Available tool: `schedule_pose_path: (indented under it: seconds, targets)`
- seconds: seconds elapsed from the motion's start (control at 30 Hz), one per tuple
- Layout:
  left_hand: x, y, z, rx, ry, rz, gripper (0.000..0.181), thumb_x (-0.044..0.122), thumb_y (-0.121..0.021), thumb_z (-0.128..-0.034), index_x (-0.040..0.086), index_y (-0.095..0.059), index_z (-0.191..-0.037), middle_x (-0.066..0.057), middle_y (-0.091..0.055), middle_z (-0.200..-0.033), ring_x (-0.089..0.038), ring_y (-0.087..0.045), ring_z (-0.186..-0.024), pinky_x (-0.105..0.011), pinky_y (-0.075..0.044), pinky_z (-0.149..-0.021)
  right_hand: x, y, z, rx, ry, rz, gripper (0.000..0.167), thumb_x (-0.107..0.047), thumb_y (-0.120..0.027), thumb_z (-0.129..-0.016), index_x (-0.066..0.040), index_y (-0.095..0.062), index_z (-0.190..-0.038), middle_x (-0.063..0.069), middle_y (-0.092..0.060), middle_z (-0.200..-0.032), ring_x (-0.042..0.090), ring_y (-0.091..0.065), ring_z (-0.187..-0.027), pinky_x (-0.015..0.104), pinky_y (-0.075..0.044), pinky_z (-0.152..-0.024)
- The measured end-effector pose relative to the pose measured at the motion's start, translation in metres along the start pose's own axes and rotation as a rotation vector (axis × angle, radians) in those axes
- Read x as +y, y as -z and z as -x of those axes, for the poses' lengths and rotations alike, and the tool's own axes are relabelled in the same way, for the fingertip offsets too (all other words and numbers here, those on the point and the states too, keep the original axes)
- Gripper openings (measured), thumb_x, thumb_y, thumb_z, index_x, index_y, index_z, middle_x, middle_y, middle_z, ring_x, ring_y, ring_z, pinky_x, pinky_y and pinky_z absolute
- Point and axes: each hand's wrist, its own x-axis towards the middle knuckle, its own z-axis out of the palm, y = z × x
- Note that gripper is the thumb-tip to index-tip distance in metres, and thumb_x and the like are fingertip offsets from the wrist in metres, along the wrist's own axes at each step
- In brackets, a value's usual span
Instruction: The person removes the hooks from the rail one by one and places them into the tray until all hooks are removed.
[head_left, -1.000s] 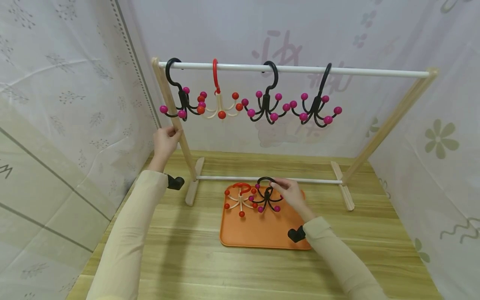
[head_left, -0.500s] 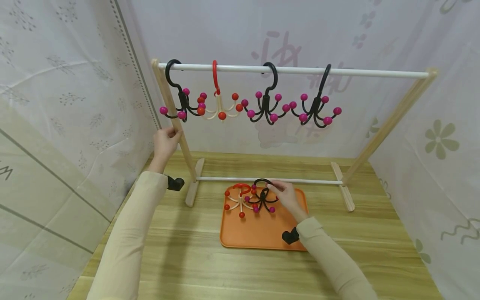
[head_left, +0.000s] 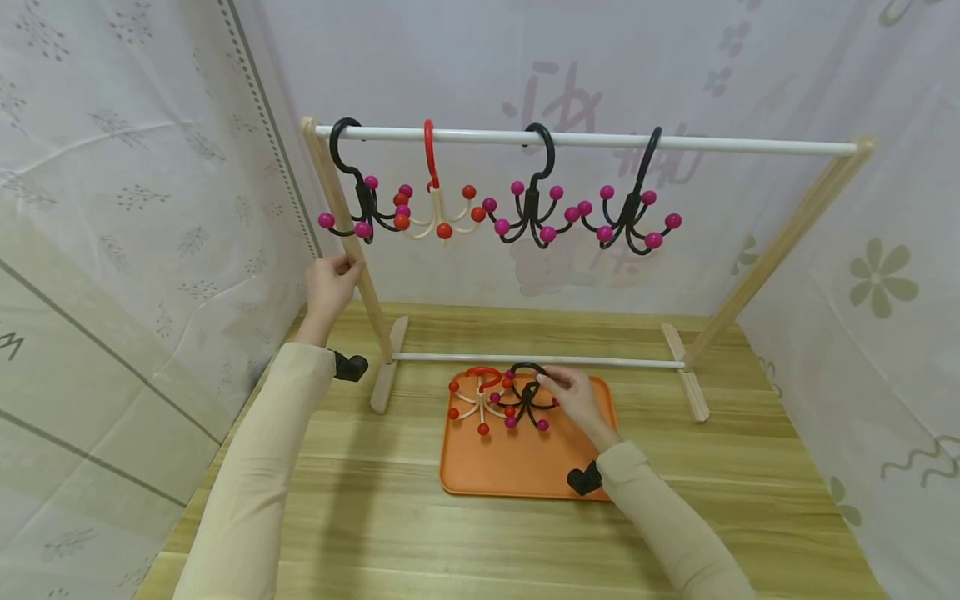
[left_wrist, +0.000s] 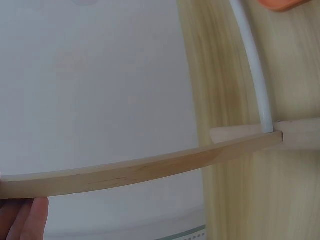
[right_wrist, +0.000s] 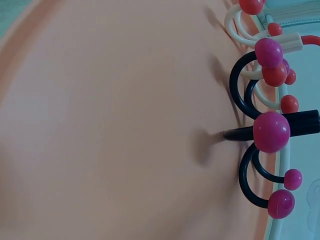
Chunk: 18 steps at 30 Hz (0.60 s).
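Observation:
My right hand (head_left: 576, 398) pinches the hook of a black claw hanger with magenta balls (head_left: 528, 393), low over the orange tray (head_left: 510, 467). Close to its left lies a cream claw hanger with a red hook and red balls (head_left: 482, 402). In the right wrist view the black claw hanger (right_wrist: 305, 123) stands in front of the cream one (right_wrist: 289, 43); whether the black one touches the tray I cannot tell. My left hand (head_left: 330, 287) grips the rack's left wooden post (head_left: 367, 292), whose lower part crosses the left wrist view.
A white top rail (head_left: 757, 145) carries several claw hangers, black ones (head_left: 532, 204) and a cream one with a red hook (head_left: 438, 204). The lower white bar (head_left: 637, 362) runs behind the tray. On the right stands the other wooden post (head_left: 780, 242). Patterned curtains surround the wooden surface.
The right hand has shifted a little left and lower with the black claw hanger, closer to the cream one. The left hand has stayed on the post.

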Motion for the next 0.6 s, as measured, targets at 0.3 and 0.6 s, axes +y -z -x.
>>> schedule_pose_path:
  seconds: [0.3,0.6]
  targets:
    - [0.0,0.0,0.0,0.002,-0.003,0.011,0.027,0.017,-0.053,-0.0883,-0.007,-0.065,-0.091,-0.02,-0.064,-0.084,-0.022,-0.055,-0.07,-0.022,-0.038,-0.055,0.044,0.008,-0.004,0.053,-0.065,0.041,0.027,-0.024,-0.062,-0.083,-0.013,-0.063,-0.107,0.007,-0.063,-0.1,0.022,-0.059,-0.089,0.033,-0.047,-0.068]
    - [0.001,0.001,0.001,-0.004,0.005,0.017,0.027,0.017,-0.053,-0.0885,-0.007,-0.065,-0.091,-0.02,-0.064,-0.086,-0.024,-0.056,-0.074,-0.022,-0.038,-0.056,-0.036,0.022,-0.01,0.003,-0.014,-0.031,0.034,-0.02,-0.062,-0.083,-0.003,-0.059,-0.113,0.01,-0.06,-0.107,0.021,-0.056,-0.096,0.033,-0.044,-0.079]
